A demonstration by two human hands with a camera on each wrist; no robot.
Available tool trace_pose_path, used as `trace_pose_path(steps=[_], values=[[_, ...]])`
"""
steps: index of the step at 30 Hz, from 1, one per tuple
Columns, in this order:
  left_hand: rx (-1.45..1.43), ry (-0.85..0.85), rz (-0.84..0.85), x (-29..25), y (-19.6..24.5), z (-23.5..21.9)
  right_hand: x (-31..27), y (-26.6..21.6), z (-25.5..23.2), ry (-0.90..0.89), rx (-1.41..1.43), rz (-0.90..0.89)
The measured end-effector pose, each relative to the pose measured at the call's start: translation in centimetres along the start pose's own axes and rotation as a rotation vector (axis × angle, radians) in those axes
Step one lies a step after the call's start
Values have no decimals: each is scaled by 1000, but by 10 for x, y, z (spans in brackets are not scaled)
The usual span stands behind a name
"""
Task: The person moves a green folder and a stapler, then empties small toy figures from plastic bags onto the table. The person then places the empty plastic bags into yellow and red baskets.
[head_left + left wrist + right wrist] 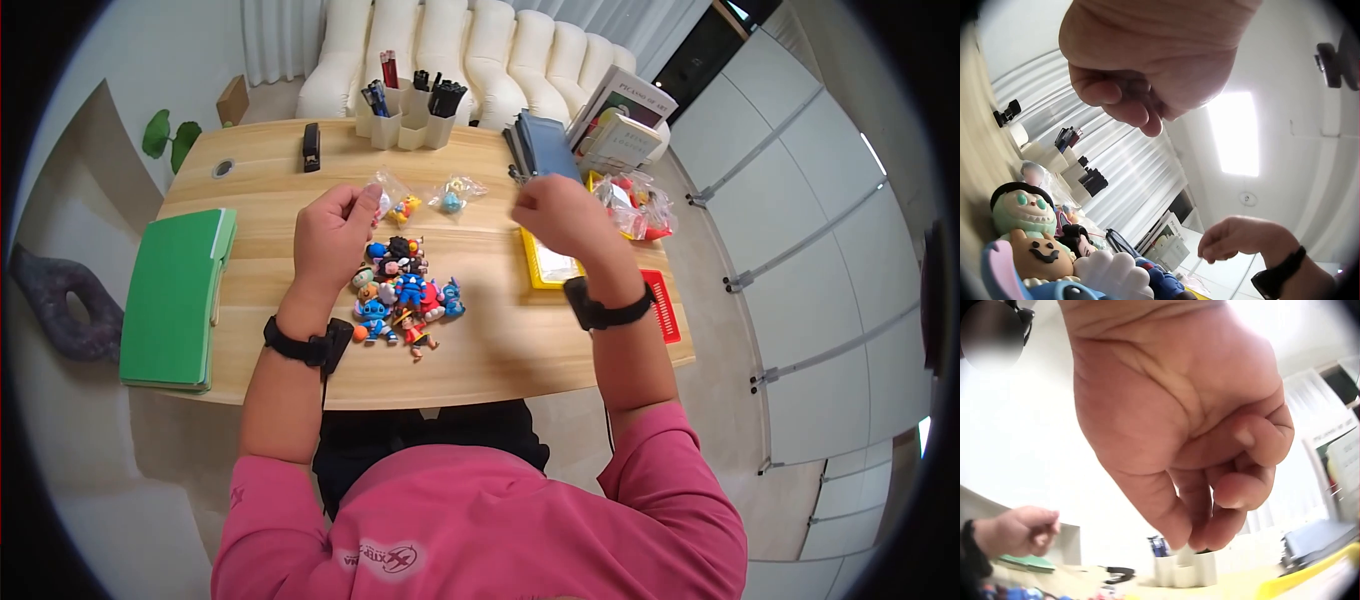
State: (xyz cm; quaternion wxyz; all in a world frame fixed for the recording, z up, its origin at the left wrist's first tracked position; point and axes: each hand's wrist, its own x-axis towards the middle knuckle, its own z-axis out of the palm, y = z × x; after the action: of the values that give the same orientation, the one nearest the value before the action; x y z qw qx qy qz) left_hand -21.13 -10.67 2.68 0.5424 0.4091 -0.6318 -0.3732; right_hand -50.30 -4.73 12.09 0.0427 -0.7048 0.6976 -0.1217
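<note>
Hovering above a wooden table (480, 350), both hands are raised with fingers curled in. The left hand (335, 235) has thumb and fingertips pressed together as if pinching something thin; the right hand (560, 215) shows the same pinch in the right wrist view, fingers (1235, 487) bunched against the thumb. Whether either holds anything cannot be told: nothing shows clearly between the fingertips in any view, though the matching poses suggest something thin and clear, perhaps a small bag, drawn between the two, well apart as they are.

Just below the left hand, toward the person, lies a heap of small cartoon figurines (405, 295), piled touching one another; the left wrist view shows a pale green-faced figure (1022, 209) and a blue one at the near edge. Beyond the left hand, two clear bags (455, 195) each hold a figurine, seemingly sorted out of the heap. Under the right hand sits a yellow tray (545, 265), with a bundle of crinkled plastic bags (635, 205) just past it. A green folder (175, 295) lies outside the left hand; white pen holders (410, 115) stand at the far edge.
</note>
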Motion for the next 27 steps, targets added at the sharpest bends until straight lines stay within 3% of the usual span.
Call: trace_pose_path(steps=[3, 6, 10, 12, 14, 16, 17, 19, 21, 23, 24, 25, 27], values=[[1, 8, 6, 0, -3, 1, 35, -53, 42, -92, 67, 0], [-13, 6, 10, 1, -5, 0, 62, -78, 91, -12, 41, 77], [4, 29, 4, 4, -5, -4, 85, -75, 133, 27, 85, 193], [37, 24, 2, 4, -3, -4, 87, -64, 144, 48, 143, 142], [61, 4, -5, 3, -2, -6, 78, -56, 142, 60, 199, 104], [56, -12, -22, 2, 1, -6, 65, -48, 134, 231, 293, 42], [53, -29, -29, 2, 1, -5, 53, -46, 125, 225, 290, 40], [45, -48, -21, 1, -4, -3, 24, -44, 104, 434, 306, -200], [39, -67, -9, -1, -2, -1, 0, -41, 86, 419, 345, -308], [-121, -253, 101, -6, 12, 1, -16, -38, 76, 402, 385, -420], [-149, -410, 10, -8, 13, -2, -22, -37, 74, 364, 428, -465], [-146, -406, 9, -9, 10, -2, -26, -35, 73, 325, 471, -508], [-289, -668, -214, -10, -4, 4, -28, -30, 76, 308, 517, -536]])
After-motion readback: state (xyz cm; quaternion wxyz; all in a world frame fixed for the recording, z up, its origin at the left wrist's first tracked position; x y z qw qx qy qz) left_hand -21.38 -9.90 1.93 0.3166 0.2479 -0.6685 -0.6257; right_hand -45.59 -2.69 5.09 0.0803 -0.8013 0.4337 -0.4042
